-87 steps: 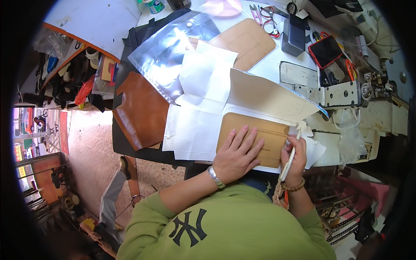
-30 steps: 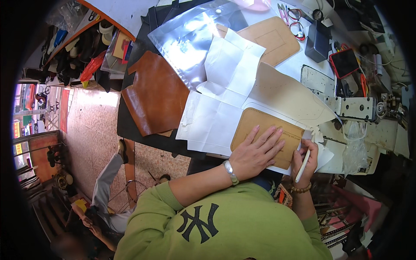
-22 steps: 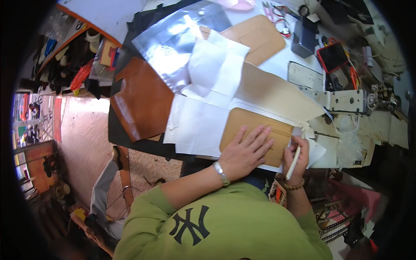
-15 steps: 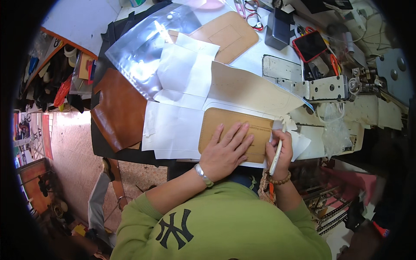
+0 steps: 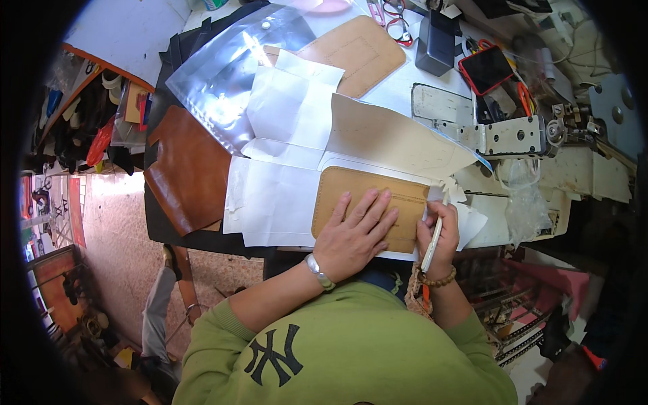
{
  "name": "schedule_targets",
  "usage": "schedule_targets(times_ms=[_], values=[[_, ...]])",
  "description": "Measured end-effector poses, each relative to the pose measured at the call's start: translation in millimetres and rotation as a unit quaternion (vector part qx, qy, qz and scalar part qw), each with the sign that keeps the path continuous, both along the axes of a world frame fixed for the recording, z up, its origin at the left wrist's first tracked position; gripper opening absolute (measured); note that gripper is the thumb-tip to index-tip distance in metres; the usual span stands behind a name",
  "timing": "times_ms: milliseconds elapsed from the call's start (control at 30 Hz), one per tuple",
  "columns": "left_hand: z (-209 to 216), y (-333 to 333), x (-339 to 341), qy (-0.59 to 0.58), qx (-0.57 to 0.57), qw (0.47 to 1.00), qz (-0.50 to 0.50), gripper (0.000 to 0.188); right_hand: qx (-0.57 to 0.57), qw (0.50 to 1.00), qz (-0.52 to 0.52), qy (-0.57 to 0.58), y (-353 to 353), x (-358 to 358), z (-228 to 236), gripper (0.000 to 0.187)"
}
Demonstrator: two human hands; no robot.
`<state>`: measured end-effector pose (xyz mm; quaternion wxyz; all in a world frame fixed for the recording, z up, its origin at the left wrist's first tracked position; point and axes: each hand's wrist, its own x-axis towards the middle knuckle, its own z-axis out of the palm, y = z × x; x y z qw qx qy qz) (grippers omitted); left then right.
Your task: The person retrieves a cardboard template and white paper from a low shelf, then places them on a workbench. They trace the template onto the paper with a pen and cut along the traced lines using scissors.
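My left hand [image 5: 354, 233] lies flat with fingers spread on a tan, round-cornered panel [image 5: 339, 191] with a row of small marks along its edge. Beneath the panel is a large sheet of white paper [image 5: 273, 202], creased and overlapping other pieces. At the panel's right end, my right hand [image 5: 442, 233] is closed around a slim white pen-like tool [image 5: 433, 244], tilted with its upper end toward my wrist. The tool's far end is beside the panel's upper right corner, among crumpled paper; whether it touches the panel I cannot tell.
Brown leather [image 5: 189, 172] lies to the left, near a clear plastic sleeve [image 5: 219, 81]. Farther back are a second tan panel [image 5: 361, 50], a black box [image 5: 435, 44] and a red-edged phone [image 5: 486, 70]. A sewing machine [image 5: 509, 135] stands at the right beside a plastic bag [image 5: 525, 209].
The view has shifted very slightly. Both hands, the panel and the pen-like tool keep nearly the same positions.
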<state>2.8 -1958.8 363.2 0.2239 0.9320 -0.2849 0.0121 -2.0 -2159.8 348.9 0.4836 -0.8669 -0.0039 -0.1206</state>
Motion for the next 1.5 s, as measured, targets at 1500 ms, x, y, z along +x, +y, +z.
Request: schedule_targets(times_ms=[1500], values=[[-5,1,-1,-0.007,-0.002,1.000,0.002,0.061,-0.033,0.995,0.042,-0.078,9,4,35,0.033]])
